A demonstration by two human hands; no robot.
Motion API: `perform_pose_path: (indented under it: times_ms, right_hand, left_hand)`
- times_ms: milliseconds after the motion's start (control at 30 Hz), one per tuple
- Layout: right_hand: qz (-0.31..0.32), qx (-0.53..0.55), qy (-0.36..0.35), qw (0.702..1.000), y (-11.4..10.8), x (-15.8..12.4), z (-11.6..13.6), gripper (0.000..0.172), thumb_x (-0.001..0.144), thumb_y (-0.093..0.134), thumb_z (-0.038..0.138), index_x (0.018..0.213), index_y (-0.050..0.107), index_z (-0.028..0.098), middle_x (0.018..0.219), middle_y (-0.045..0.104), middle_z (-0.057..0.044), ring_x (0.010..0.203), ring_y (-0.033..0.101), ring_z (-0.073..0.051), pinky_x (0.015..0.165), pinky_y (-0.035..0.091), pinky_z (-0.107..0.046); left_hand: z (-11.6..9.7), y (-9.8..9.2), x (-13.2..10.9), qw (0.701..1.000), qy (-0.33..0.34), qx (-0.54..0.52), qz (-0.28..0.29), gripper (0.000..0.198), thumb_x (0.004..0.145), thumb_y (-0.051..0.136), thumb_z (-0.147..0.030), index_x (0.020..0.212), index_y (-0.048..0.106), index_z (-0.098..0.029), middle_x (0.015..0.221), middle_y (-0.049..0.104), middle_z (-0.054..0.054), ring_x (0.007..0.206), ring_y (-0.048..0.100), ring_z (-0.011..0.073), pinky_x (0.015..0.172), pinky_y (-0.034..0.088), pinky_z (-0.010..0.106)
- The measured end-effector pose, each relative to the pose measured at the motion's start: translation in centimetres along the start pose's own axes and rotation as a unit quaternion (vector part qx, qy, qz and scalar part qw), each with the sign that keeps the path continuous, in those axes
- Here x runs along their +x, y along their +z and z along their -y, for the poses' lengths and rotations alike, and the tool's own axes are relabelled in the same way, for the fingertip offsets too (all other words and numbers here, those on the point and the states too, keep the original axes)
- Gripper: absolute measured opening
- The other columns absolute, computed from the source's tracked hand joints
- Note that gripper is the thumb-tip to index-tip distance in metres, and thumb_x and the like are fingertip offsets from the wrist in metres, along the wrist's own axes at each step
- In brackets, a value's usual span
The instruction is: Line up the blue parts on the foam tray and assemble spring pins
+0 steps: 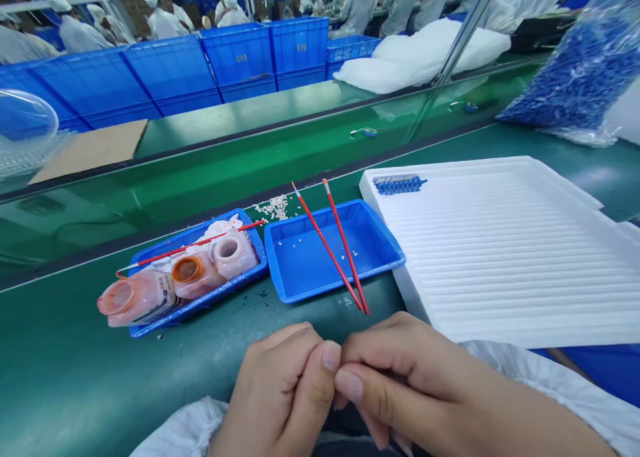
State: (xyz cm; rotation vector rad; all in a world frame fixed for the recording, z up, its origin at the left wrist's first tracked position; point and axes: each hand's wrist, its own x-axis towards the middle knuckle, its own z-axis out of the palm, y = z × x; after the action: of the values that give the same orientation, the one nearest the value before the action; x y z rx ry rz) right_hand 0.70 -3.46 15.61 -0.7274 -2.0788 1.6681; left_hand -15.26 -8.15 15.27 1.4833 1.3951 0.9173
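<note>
Left hand (280, 390) and right hand (405, 377) pressed together at the near edge, fingertips (331, 355) pinched closed, anything between them too small to tell. Just beyond, a blue plastic tray (295, 270) under two red-handled brushes (346, 257), a white ribbed tray (510, 257) to the right.

- The left hand (280, 390) and right hand (405, 377) press together at the fingertips (331, 355) above a green conveyor belt (75, 377) (anything between them is too small to tell).
- Nearest them, a blue plastic tray (285, 270) holds white bits, with two red paintbrushes (346, 247) lying across it.
- Just left, a second blue tray (253, 240) holds pink-stained bottles (135, 300).
- Right lies a white ribbed tray (510, 257).
</note>
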Motion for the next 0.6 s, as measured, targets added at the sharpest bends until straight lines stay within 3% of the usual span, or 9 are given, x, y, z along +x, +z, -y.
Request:
perform_pose_path:
  times_ms: [100,200,333,400,433,500,567,600]
  right_hand:
    - [0.017,0.029,0.02,0.999,0.1,-0.1,-0.2,0.033,0.093,0.047,0.007,0.061,0.044,0.016,0.053,0.041,0.007,0.048,0.04,-0.007,0.047,0.03,-0.016]
    - [-0.037,-0.109,-0.078,0.99,0.1,-0.3,-0.1,0.033,0.097,0.044,0.012,0.065,0.05,0.015,0.057,0.044,0.005,0.052,0.043,-0.009,0.052,0.035,-0.019]
    - [-0.086,-0.319,-0.177,0.927,0.2,-0.6,-0.2,0.05,0.107,0.02,0.02,0.079,0.06,0.011,0.069,0.054,-0.002,0.062,0.052,-0.013,0.061,0.043,-0.024]
    - [-0.08,-0.382,-0.202,0.898,0.1,-0.7,-0.3,0.05,0.106,0.019,0.016,0.078,0.06,0.01,0.068,0.053,-0.003,0.063,0.052,-0.015,0.061,0.045,-0.027]
    - [-0.071,-0.398,-0.211,0.89,0.1,-0.7,-0.4,0.049,0.105,0.02,0.014,0.077,0.06,0.01,0.068,0.053,-0.003,0.063,0.052,-0.015,0.06,0.046,-0.027]
    - [-0.061,-0.404,-0.212,0.888,-0.1,-0.7,-0.4,0.049,0.104,0.02,0.011,0.076,0.061,0.011,0.067,0.053,-0.003,0.061,0.052,-0.016,0.058,0.045,-0.028]
    - [-0.059,-0.381,-0.191,0.903,-0.4,-0.7,-0.1,0.047,0.101,0.021,0.007,0.074,0.06,0.012,0.066,0.052,-0.003,0.058,0.051,-0.015,0.055,0.043,-0.027]
    - [-0.058,-0.363,-0.179,0.913,-0.5,-0.7,0.0,0.044,0.098,0.024,0.004,0.073,0.059,0.012,0.065,0.052,-0.002,0.056,0.051,-0.015,0.053,0.042,-0.026]
  left_hand:
    - [0.2,-0.2,0.0,0.999,-0.035,0.007,0.013,0.043,0.091,0.043,-0.037,0.052,0.037,-0.02,0.052,0.033,-0.006,0.049,0.032,0.0113,0.052,0.026,0.026]
    - [0.4,-0.2,0.2,0.984,-0.152,-0.084,0.047,0.052,0.087,0.045,-0.056,0.05,0.033,-0.02,0.051,0.029,-0.005,0.05,0.026,0.0119,0.049,0.021,0.028]
    - [0.3,-0.2,0.6,0.9,-0.275,-0.312,0.129,0.058,0.075,0.056,-0.067,0.048,0.032,-0.021,0.047,0.025,-0.008,0.046,0.018,0.009,0.047,0.014,0.027]
    - [0.3,-0.2,0.8,0.874,-0.3,-0.352,0.151,0.059,0.07,0.059,-0.069,0.047,0.033,-0.02,0.046,0.025,-0.008,0.045,0.015,0.0076,0.047,0.011,0.026]
    - [0.2,-0.3,0.9,0.876,-0.299,-0.342,0.162,0.059,0.07,0.057,-0.07,0.048,0.034,-0.02,0.046,0.026,-0.008,0.045,0.016,0.0078,0.047,0.012,0.026]
    - [0.2,-0.6,1.0,0.927,-0.233,-0.239,0.17,0.057,0.078,0.048,-0.069,0.051,0.037,-0.02,0.049,0.03,-0.006,0.047,0.024,0.01,0.047,0.018,0.026]
    - [0.1,-1.0,1.1,0.983,-0.087,-0.065,0.149,0.053,0.086,0.038,-0.065,0.057,0.041,-0.02,0.054,0.038,-0.004,0.052,0.033,0.0123,0.05,0.026,0.026]
    - [0.1,-1.2,1.2,0.991,-0.006,0.023,0.133,0.051,0.089,0.035,-0.061,0.06,0.043,-0.02,0.057,0.042,-0.003,0.054,0.037,0.0127,0.052,0.028,0.025]
